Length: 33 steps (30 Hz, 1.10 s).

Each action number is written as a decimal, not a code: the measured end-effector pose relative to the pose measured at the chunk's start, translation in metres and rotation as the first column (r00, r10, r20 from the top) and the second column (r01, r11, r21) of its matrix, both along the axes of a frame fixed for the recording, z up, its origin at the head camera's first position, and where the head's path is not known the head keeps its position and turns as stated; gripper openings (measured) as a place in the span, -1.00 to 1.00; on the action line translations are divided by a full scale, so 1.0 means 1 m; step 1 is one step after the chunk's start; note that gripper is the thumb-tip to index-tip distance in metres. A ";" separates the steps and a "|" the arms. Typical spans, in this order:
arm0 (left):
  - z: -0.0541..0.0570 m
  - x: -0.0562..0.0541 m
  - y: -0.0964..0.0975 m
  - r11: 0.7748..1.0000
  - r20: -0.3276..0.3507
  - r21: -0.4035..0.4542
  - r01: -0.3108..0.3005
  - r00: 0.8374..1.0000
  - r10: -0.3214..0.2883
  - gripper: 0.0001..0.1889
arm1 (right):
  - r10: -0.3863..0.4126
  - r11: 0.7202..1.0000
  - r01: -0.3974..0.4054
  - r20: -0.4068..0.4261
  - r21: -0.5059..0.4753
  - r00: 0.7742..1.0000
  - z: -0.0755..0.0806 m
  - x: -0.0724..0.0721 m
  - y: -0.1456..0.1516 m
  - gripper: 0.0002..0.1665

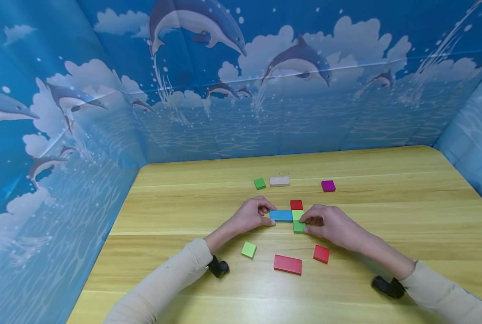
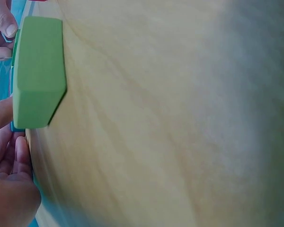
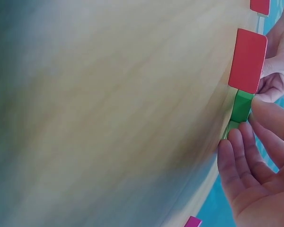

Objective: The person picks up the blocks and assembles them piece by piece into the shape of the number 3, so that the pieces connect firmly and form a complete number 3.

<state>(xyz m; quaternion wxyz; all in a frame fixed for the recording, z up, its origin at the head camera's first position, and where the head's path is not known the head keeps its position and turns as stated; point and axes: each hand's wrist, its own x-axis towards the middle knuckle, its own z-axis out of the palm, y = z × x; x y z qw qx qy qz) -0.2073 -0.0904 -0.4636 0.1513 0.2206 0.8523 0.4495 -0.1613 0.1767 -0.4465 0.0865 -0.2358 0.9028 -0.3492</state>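
Observation:
On the wooden table, my left hand pinches the left end of a long blue block, thumb and index finger at its two long sides. The blue block's right end meets a light green square block, with a red square block behind it and a green square block in front. Bent fingers of my right hand grip that green block at its right side, the index fingertip close to the light green one. In the right wrist view, thumb and fingertips meet the green block.
Nearer me lie a loose light green block, a long red block and a red square. Farther back are a green square, a pale long block and a purple square. A dolphin-print curtain borders the table.

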 end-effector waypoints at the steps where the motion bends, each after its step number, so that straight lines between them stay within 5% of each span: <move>1: 0.000 0.000 0.000 1.000 0.000 0.001 0.000 1.000 0.000 -0.69 | -0.002 1.000 0.002 0.003 0.000 1.000 0.000 0.000 0.000 -0.71; 22: -0.002 0.000 0.000 1.000 -0.008 -0.004 -0.003 1.000 0.003 -0.69 | -0.003 1.000 0.003 0.030 -0.020 1.000 0.001 -0.001 0.000 -0.72; 33: 0.000 0.000 0.000 1.000 -0.004 -0.012 -0.006 1.000 0.006 -0.69 | -0.002 1.000 0.002 0.020 -0.017 1.000 0.010 0.013 0.010 -0.75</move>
